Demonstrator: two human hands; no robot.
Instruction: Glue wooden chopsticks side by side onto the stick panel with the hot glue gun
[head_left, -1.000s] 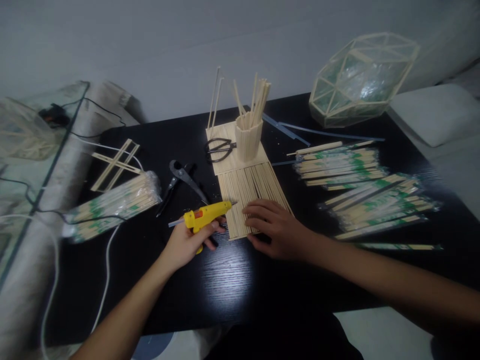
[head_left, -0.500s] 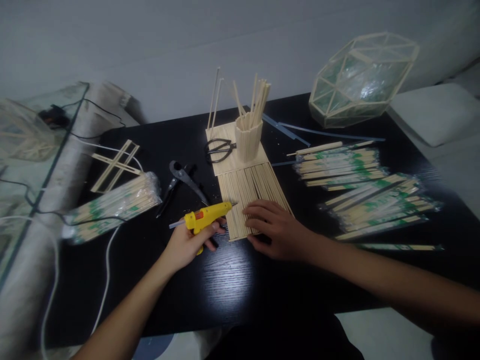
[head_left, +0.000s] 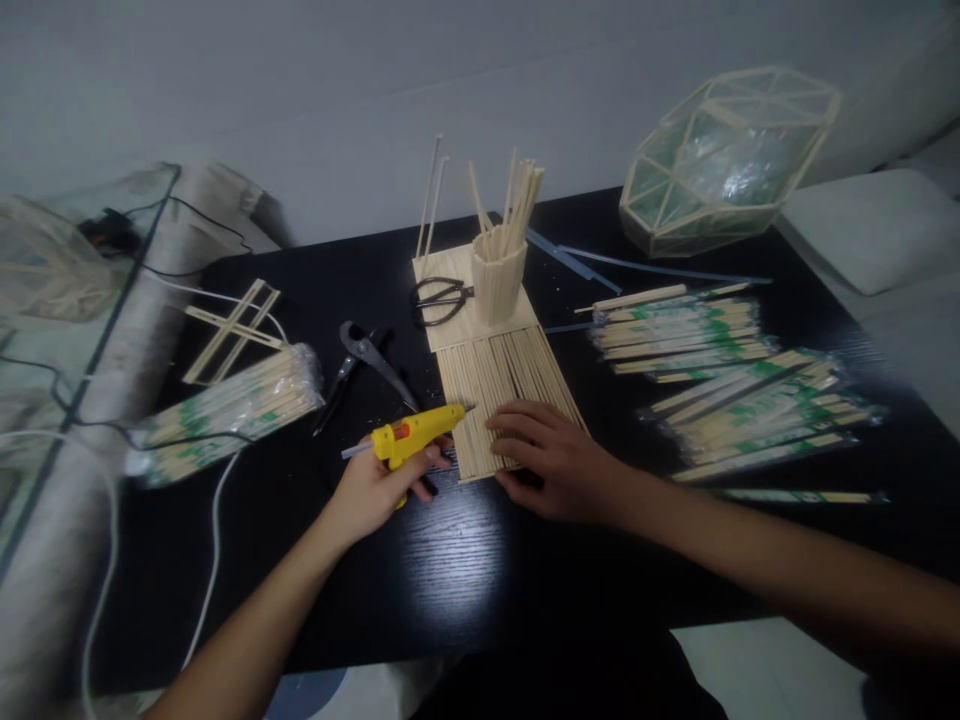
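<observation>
My left hand is wrapped round the handle of a yellow hot glue gun, a glue stick poking out of its back. The gun's nozzle points right, over the left part of a mat of wooden chopsticks laid side by side. Flat on the mat's right front lies my right hand, its fingers stretched across the sticks. Behind, on a wooden board, stands a holder made of sticks with several loose chopsticks in it. Black-handled scissors lie beside the holder.
Pliers lie left of the mat, near a bag of chopsticks and a stick frame. Several wrapped chopsticks are on the right. A faceted stick-framed shape stands at the back right. A white cable hangs at left.
Almost nothing differs. Both hands and the glue gun keep their places; the whole view has shifted very slightly.
</observation>
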